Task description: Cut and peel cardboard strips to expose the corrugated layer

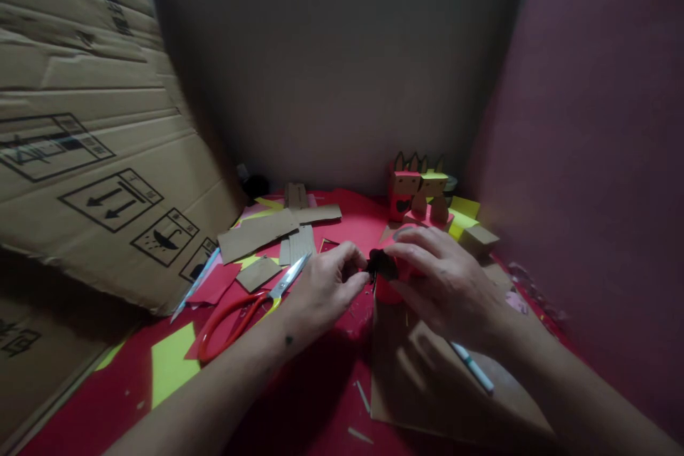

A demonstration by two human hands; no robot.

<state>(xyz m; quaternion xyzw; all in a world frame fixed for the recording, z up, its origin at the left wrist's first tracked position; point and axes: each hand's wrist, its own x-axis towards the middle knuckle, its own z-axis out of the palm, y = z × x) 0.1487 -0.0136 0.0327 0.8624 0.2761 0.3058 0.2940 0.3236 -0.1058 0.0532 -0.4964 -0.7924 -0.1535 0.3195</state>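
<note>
My left hand (339, 278) is closed, thumb and fingertips pinching the edge of a small black piece (383, 263) that looks like paper. My right hand (449, 281) curls around a red paper craft (389, 292), its fingers lying on the craft's top and near side. The black piece sits against the left side of the craft, between both hands. Much of the craft is hidden behind my right fingers. Beneath it lies a brown cardboard sheet (398, 370). Just left of my left hand rest red-handled scissors (235, 335), blades towards the hand.
Finished-looking red and yellow box figures with pointed ears (406, 189) stand at the back right. Cardboard strips (259, 235) and yellow paper (174, 363) lie left. A white marker (473, 367) lies under my right wrist. A large carton (107, 142) walls the left side.
</note>
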